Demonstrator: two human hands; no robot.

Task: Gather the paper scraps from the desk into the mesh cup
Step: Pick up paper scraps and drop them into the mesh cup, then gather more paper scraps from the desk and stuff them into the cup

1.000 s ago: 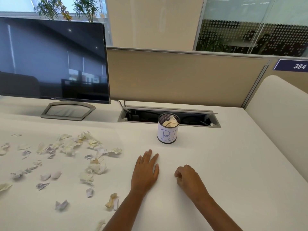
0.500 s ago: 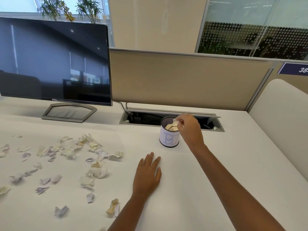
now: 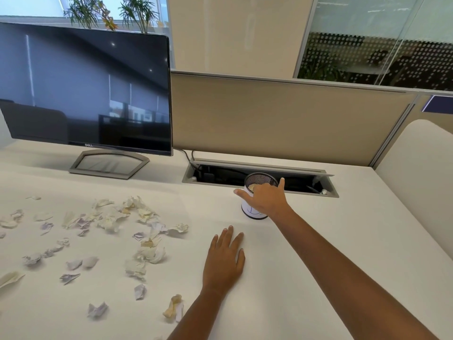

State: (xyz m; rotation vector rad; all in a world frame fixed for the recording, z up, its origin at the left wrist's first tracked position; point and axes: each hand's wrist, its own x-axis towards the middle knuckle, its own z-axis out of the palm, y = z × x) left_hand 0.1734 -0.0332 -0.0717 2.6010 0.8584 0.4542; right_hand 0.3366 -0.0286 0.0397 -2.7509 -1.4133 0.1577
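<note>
Right hand sits over the mouth of the black wire-mesh cup with a white paper label. Thumb and little finger are splayed; no scrap seen gripped. Left hand lies flat on the white counter, fingers straight. Crumpled white and cream paper scraps are scattered on the counter, well left of the cup; a few are inside it.

Judgement: release squarely above the rim and don't nudge the light cup. Steadying it with the idle hand would help.
</note>
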